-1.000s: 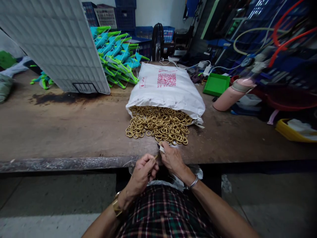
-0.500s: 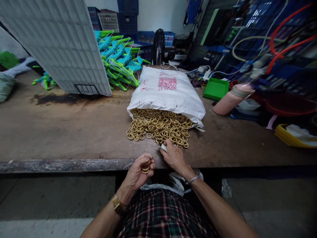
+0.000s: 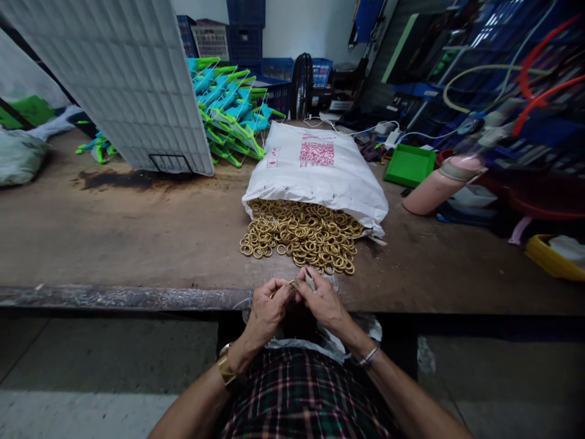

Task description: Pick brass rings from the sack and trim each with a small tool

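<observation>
My left hand is closed in a pinch on gold-coloured rings, just in front of the table's near edge. One ring shows at its fingertips; the others are mostly hidden by the fingers. Close against it, my right hand is closed around a small pale tool with a dark tip, its kind unclear. The fingertips of both hands meet at the ring. Just beyond them lies a heap of gold-coloured rings, spilling from the mouth of a white sack with red print.
A white ribbed panel stands at left, with turquoise and green plastic parts behind it. To the right are a green tray, a pink bottle-shaped object and a yellow container. A plastic bag lies at my lap.
My right hand has drawn back from the heap's edge to my left hand. The left hand has turned over, bringing a ring to its fingertips. The view has shifted slightly.
</observation>
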### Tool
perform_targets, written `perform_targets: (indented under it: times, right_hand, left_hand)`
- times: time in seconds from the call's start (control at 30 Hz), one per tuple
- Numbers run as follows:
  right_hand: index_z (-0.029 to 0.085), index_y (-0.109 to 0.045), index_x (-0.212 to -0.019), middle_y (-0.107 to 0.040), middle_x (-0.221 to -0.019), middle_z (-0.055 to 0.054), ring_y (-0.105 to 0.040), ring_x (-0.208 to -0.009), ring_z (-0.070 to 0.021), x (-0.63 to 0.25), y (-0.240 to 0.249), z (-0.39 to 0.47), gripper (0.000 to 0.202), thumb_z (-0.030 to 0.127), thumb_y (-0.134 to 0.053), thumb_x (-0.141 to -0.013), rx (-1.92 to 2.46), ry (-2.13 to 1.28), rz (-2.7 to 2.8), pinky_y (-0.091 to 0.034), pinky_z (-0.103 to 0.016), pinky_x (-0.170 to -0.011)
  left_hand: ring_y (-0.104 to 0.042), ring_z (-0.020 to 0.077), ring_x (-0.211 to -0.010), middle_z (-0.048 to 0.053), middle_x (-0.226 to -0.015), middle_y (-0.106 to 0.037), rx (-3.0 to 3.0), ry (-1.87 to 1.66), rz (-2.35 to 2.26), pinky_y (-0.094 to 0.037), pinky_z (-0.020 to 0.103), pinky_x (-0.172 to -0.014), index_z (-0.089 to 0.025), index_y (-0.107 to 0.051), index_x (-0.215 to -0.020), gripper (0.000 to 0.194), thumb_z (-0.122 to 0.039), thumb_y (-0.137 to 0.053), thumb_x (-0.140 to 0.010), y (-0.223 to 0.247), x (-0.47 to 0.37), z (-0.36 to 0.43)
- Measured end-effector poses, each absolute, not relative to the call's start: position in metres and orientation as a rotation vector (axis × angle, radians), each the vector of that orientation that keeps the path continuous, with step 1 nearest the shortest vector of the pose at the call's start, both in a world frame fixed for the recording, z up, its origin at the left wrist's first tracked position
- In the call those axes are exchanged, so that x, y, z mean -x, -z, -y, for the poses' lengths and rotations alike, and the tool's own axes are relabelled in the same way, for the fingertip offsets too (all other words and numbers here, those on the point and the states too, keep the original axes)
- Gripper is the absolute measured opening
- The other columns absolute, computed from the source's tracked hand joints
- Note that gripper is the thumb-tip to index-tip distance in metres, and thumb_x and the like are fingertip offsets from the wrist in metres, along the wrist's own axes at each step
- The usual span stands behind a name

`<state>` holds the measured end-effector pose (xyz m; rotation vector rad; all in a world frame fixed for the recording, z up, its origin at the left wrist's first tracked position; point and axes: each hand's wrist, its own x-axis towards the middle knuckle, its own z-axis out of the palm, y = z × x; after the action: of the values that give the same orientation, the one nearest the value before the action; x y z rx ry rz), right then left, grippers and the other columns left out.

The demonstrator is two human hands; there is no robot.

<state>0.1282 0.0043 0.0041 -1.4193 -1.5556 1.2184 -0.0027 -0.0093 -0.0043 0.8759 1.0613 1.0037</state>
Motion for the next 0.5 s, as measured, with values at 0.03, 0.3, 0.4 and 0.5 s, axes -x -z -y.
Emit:
perform_targets:
  times: [0.03,0.3,0.4,0.5]
  right_hand:
    - [0.02,-0.044,-0.072,-0.048,-0.055,0.006,-0.044,-0.053,-0.009,-0.1276,-0.0049,-0.0048,0.021,0.037,-0.041,-0.083,1.429,-1.205,1.583,-0.034,-0.021,-0.054]
    - [0.018,-0.046,-0.065,-0.046,-0.057,0.005,-0.043,-0.055,-0.0093,-0.125,-0.0037,-0.006,0.025,0.037,-0.04,-0.081,1.468,-1.208,1.597,-0.034,-0.022,-0.055]
    - [0.018,-0.048,-0.067,-0.047,-0.055,0.005,-0.043,-0.053,-0.0092,-0.1254,-0.0027,-0.0063,0.022,0.035,-0.041,-0.079,1.47,-1.282,1.544,-0.034,-0.022,-0.053]
    - [0.018,-0.048,-0.066,-0.049,-0.055,0.004,-0.044,-0.053,-0.0093,-0.1285,-0.0011,-0.0078,0.022,0.031,-0.038,-0.08,1.531,-1.28,1.518,-0.033,-0.021,-0.053]
  left_hand:
    - [-0.042,0.0059,-0.047,-0.003,-0.054,-0.052,-0.979,-1.031,-1.089,-0.034,0.018,-0.047,-0.014,-0.056,-0.068,0.025,-0.038,-0.057,-0.074,0.0035,0.0033,0.0094]
    - [-0.036,0.0044,-0.041,-0.005,-0.052,-0.047,-0.932,-0.923,-1.061,-0.027,0.016,-0.04,-0.016,-0.054,-0.07,0.028,-0.044,-0.055,-0.075,0.0039,0.0057,0.0092]
    - [-0.026,0.0024,-0.036,-0.007,-0.051,-0.042,-0.737,-0.84,-0.933,-0.015,0.015,-0.035,-0.017,-0.049,-0.073,0.031,-0.047,-0.055,-0.073,0.0059,0.0055,0.0096]
    - [-0.028,0.002,-0.037,-0.006,-0.053,-0.044,-0.729,-0.842,-0.899,-0.016,0.015,-0.034,-0.017,-0.047,-0.074,0.031,-0.046,-0.055,-0.074,0.0058,0.0055,0.0098]
